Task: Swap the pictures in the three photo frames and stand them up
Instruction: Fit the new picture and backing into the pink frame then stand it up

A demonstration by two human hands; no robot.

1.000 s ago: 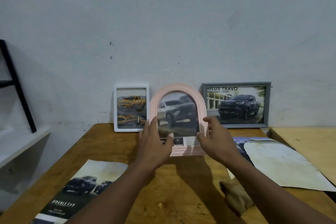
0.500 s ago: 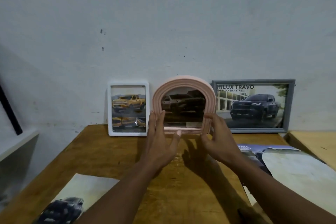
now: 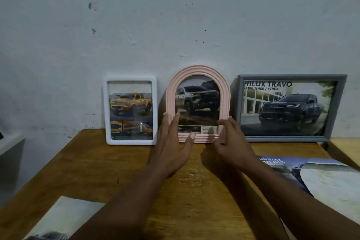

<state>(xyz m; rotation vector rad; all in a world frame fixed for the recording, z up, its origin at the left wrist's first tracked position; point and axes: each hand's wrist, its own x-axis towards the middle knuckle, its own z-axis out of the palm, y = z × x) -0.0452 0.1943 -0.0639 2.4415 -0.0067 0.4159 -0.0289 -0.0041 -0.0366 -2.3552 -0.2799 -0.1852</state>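
Three photo frames stand in a row on the wooden table (image 3: 93,163), leaning on the wall. The white frame (image 3: 130,79) on the left shows a yellow pickup. The pink arched frame (image 3: 197,69) in the middle shows a grey pickup. The grey wide frame (image 3: 292,76) on the right shows a dark pickup under printed lettering. My left hand (image 3: 171,146) presses the pink frame's lower left edge, thumb on its bottom rim. My right hand (image 3: 231,142) grips its lower right edge.
A car brochure (image 3: 276,163) lies at the right of the table, partly under a white curled sheet (image 3: 331,183). Another printed sheet (image 3: 64,218) lies at the near left corner. A pale shelf (image 3: 9,142) juts out at the far left.
Both hands carried the pink arched frame away from me to the wall and stood it upright between the white and grey frames. The camera moved closer.
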